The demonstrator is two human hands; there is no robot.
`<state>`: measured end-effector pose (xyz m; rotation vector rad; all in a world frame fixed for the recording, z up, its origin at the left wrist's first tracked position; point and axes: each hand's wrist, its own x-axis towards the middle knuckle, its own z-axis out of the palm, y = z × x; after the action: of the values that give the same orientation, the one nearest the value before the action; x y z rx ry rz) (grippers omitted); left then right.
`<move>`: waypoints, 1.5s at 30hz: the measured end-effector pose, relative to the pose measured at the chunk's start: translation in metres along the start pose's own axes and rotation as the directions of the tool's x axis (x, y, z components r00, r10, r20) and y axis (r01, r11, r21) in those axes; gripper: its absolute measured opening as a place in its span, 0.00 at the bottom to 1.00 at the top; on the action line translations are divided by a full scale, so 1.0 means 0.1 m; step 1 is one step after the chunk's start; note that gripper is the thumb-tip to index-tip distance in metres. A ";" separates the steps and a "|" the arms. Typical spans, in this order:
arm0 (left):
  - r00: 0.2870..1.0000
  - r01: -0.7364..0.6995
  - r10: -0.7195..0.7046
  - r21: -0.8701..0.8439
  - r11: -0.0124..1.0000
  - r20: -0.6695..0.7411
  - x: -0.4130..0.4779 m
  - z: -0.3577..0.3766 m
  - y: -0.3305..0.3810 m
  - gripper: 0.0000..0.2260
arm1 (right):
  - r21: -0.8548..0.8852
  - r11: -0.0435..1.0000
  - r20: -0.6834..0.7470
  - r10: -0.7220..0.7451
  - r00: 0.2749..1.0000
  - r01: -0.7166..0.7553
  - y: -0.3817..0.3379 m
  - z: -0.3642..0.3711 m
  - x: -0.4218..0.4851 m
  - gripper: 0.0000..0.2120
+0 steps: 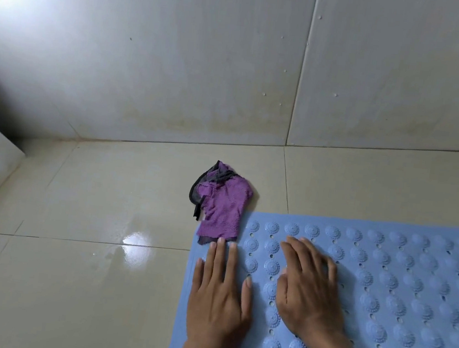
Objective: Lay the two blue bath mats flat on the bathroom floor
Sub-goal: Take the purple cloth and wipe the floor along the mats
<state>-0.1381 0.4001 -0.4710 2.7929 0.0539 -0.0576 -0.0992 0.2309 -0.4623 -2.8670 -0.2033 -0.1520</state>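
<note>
Under both flat, spread hands, left hand point(219, 297) and right hand point(309, 287), lies the blue bath mat point(398, 295).

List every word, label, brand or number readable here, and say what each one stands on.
None: no readable text shows in this view.
The blue bath mat shows only raised round bumps and holes, no print or brand.
The purple cloth shows no tag or label.
The wall tiles and floor tiles show no writing or signs.
</note>
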 end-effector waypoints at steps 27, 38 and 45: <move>1.000 0.026 -0.024 0.168 0.985 -0.013 0.05 0.03 0.13 0.36 | -0.049 0.996 0.454 -0.041 0.890 0.071 0.19 -0.33 1.35 0.31; 0.961 -0.242 0.217 -0.142 0.960 -0.171 -0.59 0.53 1.64 0.27 | -0.011 0.998 0.400 -0.056 0.915 0.066 0.26 -0.35 1.37 0.28; 0.985 -0.145 0.143 0.017 0.989 0.098 -0.60 0.61 1.69 0.37 | -0.079 0.995 0.306 0.080 0.948 -0.059 0.93 -0.58 1.30 0.26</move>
<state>-0.1929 0.2182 -0.4681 2.8047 -0.1732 -0.1592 0.0381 0.1425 -0.4147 -2.9474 -0.1580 0.3134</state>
